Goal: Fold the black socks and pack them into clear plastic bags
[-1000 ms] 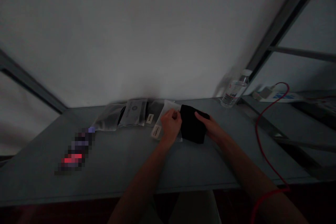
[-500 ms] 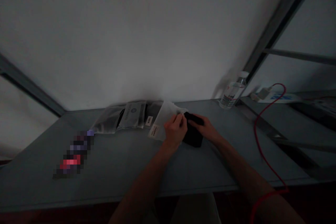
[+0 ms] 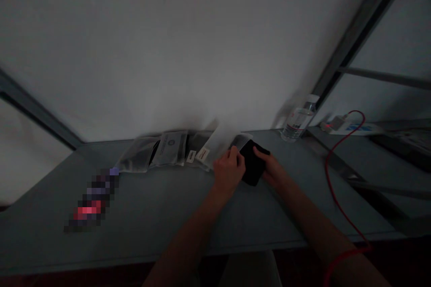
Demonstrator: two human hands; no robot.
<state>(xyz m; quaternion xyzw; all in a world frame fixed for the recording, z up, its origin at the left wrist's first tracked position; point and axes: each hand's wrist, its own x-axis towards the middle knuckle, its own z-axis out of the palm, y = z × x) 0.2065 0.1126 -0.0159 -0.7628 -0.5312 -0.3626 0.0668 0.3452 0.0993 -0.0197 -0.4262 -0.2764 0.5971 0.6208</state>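
My left hand (image 3: 229, 166) is closed, its fingers pinching the edge of a translucent plastic bag (image 3: 218, 143) with a small white label. A folded black cloth-like item (image 3: 253, 168) sits partly at the mouth of the bag, its far left part seen under clear film. My right hand (image 3: 273, 168) grips this black item from the right, thumb on top and fingers beneath. Left of the bag, more clear bags (image 3: 171, 148) lie in an overlapping row along the wall, one with a printed round logo. What the left fingertips pinch exactly is hard to see.
A clear water bottle (image 3: 298, 121) with a white cap stands at the back right. A red cable (image 3: 332, 184) runs from a plug (image 3: 336, 122) down across my right forearm. A pixelated object (image 3: 92, 199) lies at the left. Metal frame posts (image 3: 357, 36) flank the table.
The bag has been raised and tilted, its labelled corner lifting. The black item has turned and shifted slightly right, with its far left part now under film. Both hands moved slightly right.
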